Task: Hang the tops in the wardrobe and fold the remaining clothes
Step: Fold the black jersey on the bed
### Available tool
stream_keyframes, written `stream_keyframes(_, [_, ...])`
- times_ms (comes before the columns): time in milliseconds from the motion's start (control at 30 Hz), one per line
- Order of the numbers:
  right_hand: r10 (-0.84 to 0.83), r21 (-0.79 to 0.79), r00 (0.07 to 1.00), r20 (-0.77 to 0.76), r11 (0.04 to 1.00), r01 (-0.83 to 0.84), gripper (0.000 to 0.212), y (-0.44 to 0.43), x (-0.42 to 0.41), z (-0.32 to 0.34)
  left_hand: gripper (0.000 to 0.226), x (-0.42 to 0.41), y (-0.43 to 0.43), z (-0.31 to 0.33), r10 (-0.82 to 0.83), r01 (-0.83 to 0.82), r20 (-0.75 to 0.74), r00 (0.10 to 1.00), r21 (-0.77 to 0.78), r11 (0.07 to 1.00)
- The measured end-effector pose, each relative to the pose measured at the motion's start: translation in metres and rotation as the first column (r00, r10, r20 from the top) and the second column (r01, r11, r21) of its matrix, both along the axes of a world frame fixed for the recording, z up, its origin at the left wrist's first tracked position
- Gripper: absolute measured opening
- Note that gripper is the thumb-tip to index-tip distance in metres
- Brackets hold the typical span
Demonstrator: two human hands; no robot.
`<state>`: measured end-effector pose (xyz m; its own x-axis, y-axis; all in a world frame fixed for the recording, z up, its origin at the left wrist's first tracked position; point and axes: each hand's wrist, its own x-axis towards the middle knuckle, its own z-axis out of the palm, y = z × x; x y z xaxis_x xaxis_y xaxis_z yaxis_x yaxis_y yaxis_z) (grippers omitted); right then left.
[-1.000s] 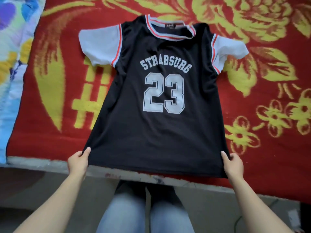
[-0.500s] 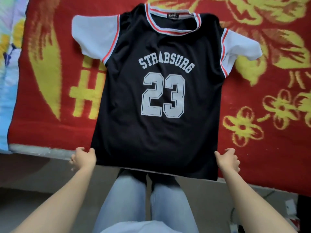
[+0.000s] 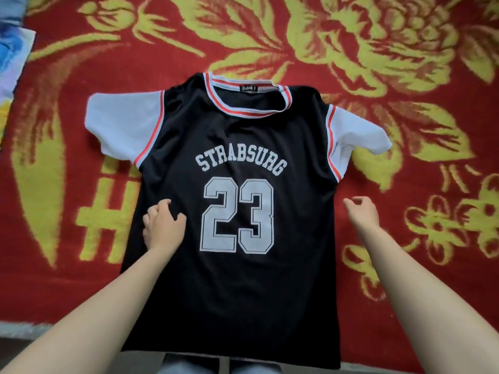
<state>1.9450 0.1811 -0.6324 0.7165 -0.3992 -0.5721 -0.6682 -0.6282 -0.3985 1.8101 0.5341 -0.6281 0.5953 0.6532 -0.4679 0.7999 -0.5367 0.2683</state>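
Left grip (image 3: pixel 163 225) rests loose-fingered on the black jersey (image 3: pixel 243 292), holding nothing; right grip (image 3: pixel 360 211) hovers, loosely curled and empty, beside its edge over the red floral blanket (image 3: pixel 48 287).

The jersey (image 3: pixel 243 292) lies flat on the blanket (image 3: pixel 405 63), collar at the far end, with its hem over the blanket's near edge. Below that hem are the person's legs (image 3: pixel 189 367). The left hand (image 3: pixel 162 228) rests on the jersey's left side, just left of the number. The right hand (image 3: pixel 360 211) sits just beside the jersey's right edge, over the blanket. Another cloth (image 3: pixel 10 58) lies at the far left.
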Motion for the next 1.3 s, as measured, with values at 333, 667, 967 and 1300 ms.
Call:
stream_keyframes(333, [-0.258, 0.275, 0.966, 0.030, 0.931, 0.240, 0.021, 0.024, 0.078, -0.028, 0.077, 0.080, -0.019, -0.043, -0.634, 0.673, -0.281, 0.721, 0.063, 0.737])
stream_keyframes(667, [-0.867, 0.528, 0.497, 0.033, 0.437, 0.728, 0.010, 0.011, 0.092, -0.015, 0.083, 0.103, -0.008, -0.055, -0.678, 0.660, -0.364, 0.639, -0.194, 0.726])
stream_keyframes(967, [-0.928, 0.690, 0.372, 0.005, 0.272, 0.671, 0.027, 0.004, 0.077, -0.009, 0.093, 0.110, -0.008, -0.053, -0.694, 0.661, -0.394, 0.603, -0.240, 0.711])
stream_keyframes(1300, [0.648, -0.350, 0.380, 0.660, 0.713, -0.608, 0.043, 0.063, 0.061, 0.001, 0.090, 0.117, -0.006, -0.045, -0.706, 0.639, -0.409, 0.578, -0.311, 0.704])
